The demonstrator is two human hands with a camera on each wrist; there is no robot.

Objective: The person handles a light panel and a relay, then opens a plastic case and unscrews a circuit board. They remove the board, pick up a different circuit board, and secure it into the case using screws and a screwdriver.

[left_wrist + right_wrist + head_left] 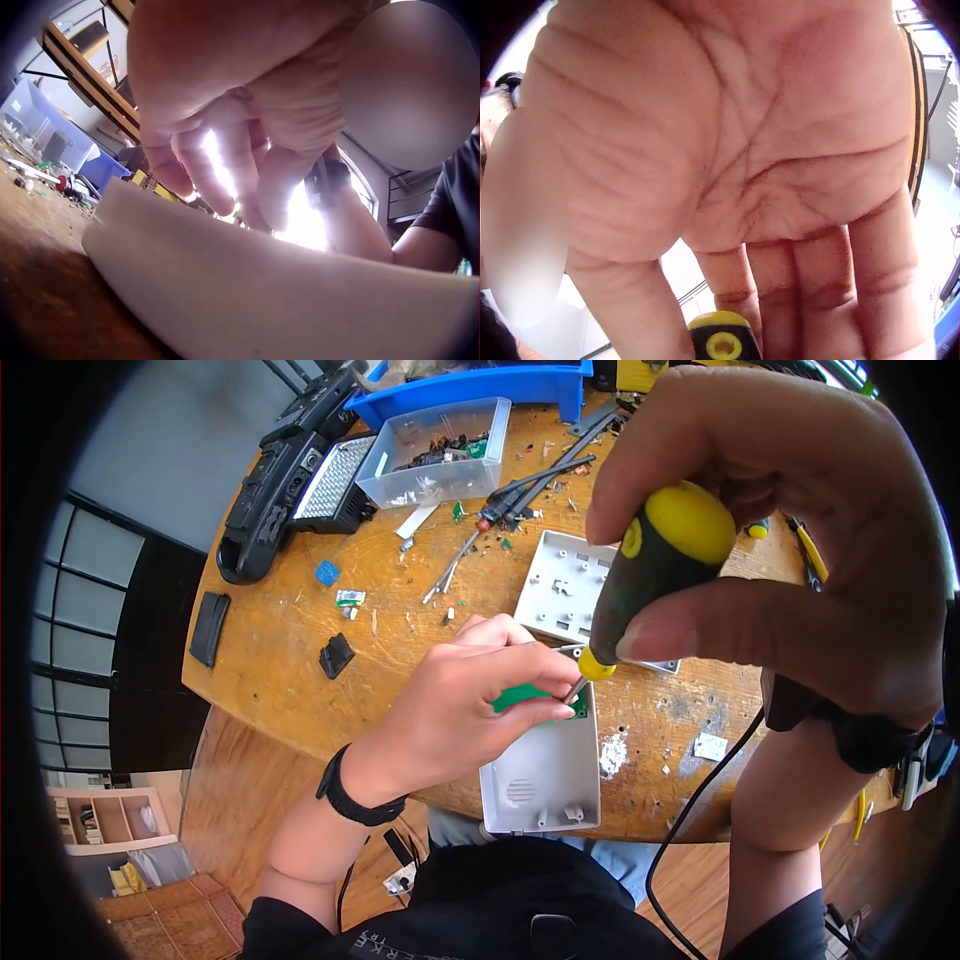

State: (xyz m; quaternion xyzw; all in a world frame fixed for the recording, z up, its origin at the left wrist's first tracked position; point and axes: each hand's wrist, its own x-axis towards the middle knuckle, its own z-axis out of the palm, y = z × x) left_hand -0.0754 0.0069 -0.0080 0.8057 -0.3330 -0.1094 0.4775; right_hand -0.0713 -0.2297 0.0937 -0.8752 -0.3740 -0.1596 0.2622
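My right hand (850, 570) holds a screwdriver (650, 575) by its black and yellow handle, thumb and fingers on either side of the grip. The handle's end also shows below the palm in the right wrist view. Its shaft points down to a green circuit board (518, 696) in a white plastic case half (545, 770) at the table's front edge. My left hand (455, 685) pinches the lower shaft between thumb and index finger, over the board, and hides much of it. The screwdriver's tip is hidden by these fingers. In the left wrist view, the white case wall (262, 292) fills the foreground.
Another white case half (548, 582) lies just beyond. Farther back are a clear bin (435, 480) of small parts, a blue tray (470, 392) and long dark tools (550, 480). Scraps litter the wooden table (290, 700). A black cable (690, 810) hangs near the right forearm.
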